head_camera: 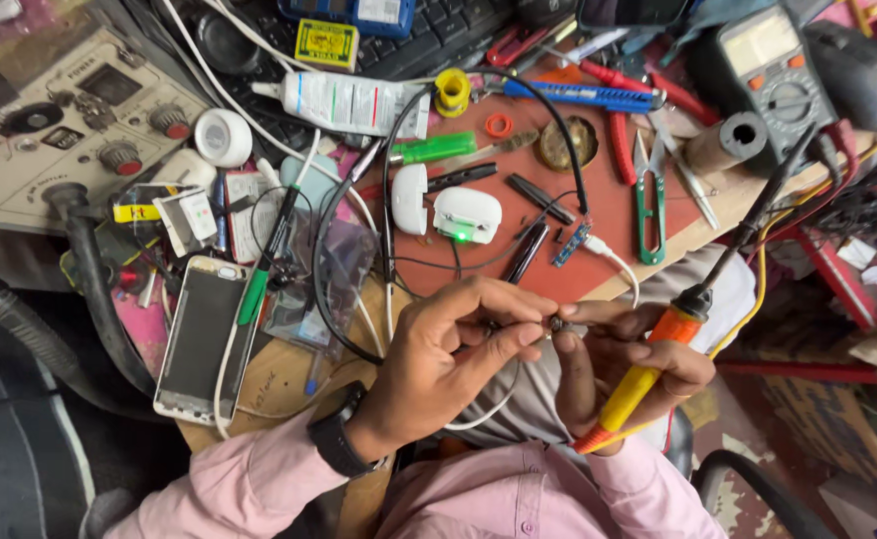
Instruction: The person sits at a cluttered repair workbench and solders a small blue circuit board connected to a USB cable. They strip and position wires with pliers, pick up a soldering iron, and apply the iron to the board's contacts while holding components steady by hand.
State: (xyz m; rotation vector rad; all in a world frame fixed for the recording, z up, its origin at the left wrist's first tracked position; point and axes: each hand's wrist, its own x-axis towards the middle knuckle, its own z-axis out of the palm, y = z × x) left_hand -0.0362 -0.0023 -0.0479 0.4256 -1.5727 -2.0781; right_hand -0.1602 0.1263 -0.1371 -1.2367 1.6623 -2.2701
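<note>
My left hand [458, 354] pinches a small dark part [556, 323] between thumb and fingers, in front of my lap. My right hand [618, 364] meets it from the right, fingertips on the same part, and also grips an orange and yellow soldering iron [648, 374] whose dark shaft points up and to the right. A thin dark wire runs from the part up to the bench. Just beyond the hands lies a white earbud case [466, 215] with a green light, its white lid [409, 198] beside it.
The bench holds a red mat [608, 200], green-handled snips [650, 210], a blue utility knife [578, 96], a multimeter [770, 75], a green lighter [436, 149], a phone frame [199, 339], a white tube [353, 103], a beige power supply [69, 125] and tangled cables.
</note>
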